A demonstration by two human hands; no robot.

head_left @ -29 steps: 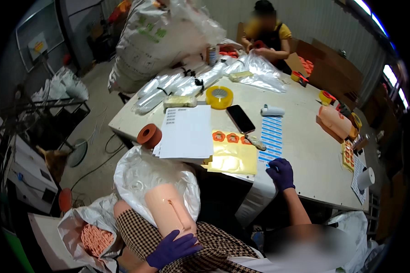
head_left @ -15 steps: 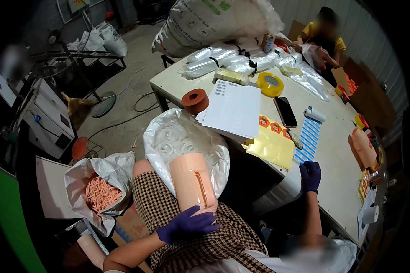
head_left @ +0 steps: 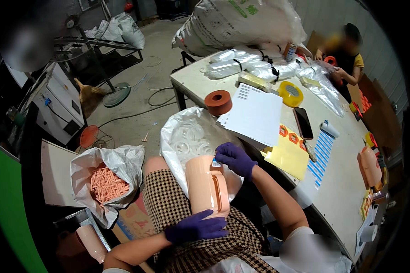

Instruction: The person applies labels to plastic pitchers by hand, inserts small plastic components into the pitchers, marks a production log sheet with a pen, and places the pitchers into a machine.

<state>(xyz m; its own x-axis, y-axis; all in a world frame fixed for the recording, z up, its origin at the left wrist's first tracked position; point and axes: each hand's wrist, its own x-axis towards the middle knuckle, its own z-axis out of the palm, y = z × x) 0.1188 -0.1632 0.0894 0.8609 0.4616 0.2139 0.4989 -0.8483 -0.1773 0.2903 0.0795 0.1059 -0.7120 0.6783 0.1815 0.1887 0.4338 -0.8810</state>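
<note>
A peach plastic jug (head_left: 199, 185) with a side handle lies across my lap, its rim end pointing away from me. My left hand (head_left: 197, 226) wraps the near end of the jug and holds it steady. At the far end, above the handle, my right hand (head_left: 237, 160) pinches a small blue-and-white sticker (head_left: 216, 163) against the jug's wall. Beyond the jug stands a white sack (head_left: 169, 129) of clear plastic rings (head_left: 187, 135). A strip of blue-and-white stickers (head_left: 321, 152) lies on the table (head_left: 339, 191) to my right.
Yellow sticker sheets (head_left: 289, 159), paper (head_left: 253, 111), brown tape (head_left: 218, 102), yellow tape (head_left: 290, 93) and a phone (head_left: 303, 123) lie on the table. A sack of peach plastic parts (head_left: 107, 184) stands left. Across the table sits another person (head_left: 351, 63).
My right hand has left the sticker strip on the table and come left to the jug's far end with a sticker. The left hand still holds the jug; the view has shifted.
</note>
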